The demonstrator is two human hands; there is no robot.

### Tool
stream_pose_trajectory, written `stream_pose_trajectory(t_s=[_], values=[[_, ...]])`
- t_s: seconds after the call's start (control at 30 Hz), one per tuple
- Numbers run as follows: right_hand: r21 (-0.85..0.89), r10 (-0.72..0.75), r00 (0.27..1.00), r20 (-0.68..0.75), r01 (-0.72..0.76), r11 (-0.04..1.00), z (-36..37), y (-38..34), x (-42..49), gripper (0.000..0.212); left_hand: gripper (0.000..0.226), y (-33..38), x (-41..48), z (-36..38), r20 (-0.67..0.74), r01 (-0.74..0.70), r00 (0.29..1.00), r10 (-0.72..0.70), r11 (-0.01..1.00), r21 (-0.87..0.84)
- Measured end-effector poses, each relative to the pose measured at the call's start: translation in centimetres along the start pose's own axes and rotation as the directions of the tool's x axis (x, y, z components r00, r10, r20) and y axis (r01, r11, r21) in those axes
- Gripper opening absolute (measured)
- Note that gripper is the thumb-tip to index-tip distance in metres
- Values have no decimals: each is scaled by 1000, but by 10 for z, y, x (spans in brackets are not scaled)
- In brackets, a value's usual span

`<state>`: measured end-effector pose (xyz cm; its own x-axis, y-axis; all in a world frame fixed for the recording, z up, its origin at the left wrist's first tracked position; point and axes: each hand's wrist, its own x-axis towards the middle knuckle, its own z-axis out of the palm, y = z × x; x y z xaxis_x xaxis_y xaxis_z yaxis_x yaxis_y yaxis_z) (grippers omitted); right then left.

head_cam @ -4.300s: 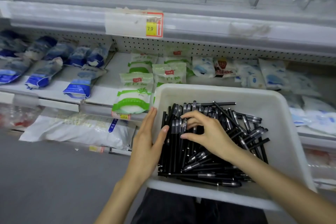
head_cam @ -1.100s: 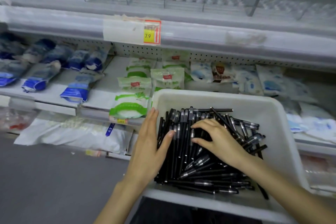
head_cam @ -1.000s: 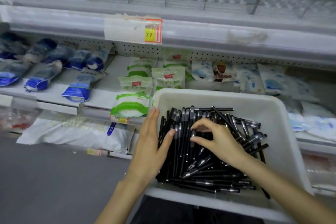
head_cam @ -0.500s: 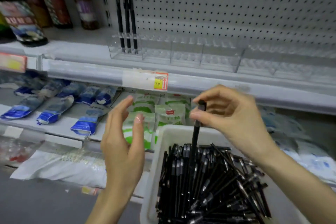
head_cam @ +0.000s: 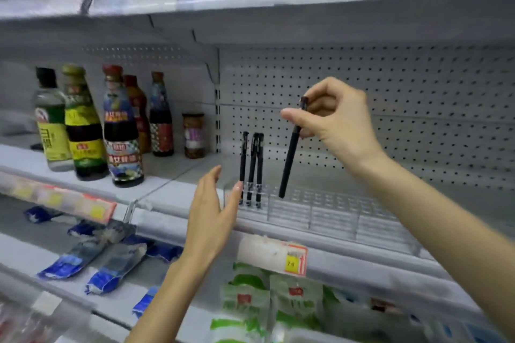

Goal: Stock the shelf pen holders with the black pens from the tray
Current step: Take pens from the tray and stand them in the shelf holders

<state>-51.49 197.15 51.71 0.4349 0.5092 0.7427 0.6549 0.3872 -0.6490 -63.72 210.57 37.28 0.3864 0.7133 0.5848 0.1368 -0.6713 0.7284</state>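
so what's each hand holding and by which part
Right hand pinches a black pen near its top end, the rest hanging down; left hand holds nothing.

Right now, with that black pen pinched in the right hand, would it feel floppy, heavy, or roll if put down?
Probably stiff: the black pen hangs straight from its top. Likely light, since the right hand pinches it with fingertips alone. Its slim barrel may roll if laid flat.

Shop aisle, pegboard-backed shelves (head_cam: pixel 390 92), price tag (head_cam: pixel 295 259), sauce bottles (head_cam: pixel 122 131), packaged goods (head_cam: pixel 245 303)
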Motion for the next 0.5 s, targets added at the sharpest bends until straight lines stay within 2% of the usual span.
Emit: stream_pose_trajectory(t_s=[0.13, 0.3, 0.5], values=[[-72, 34, 998, -59, -38, 997, 15, 31, 19, 35, 75, -10, 6, 8, 76, 33, 997, -30, 999, -39], [-39, 30, 986, -164, -37, 999, 24, 55, 28, 37, 80, -23, 1, 17, 87, -42, 996, 26, 982, 185], [-75, 37, 993, -113, -46, 996, 30, 68, 34, 37, 86, -24, 3, 21, 63, -31, 998, 17, 974, 226]])
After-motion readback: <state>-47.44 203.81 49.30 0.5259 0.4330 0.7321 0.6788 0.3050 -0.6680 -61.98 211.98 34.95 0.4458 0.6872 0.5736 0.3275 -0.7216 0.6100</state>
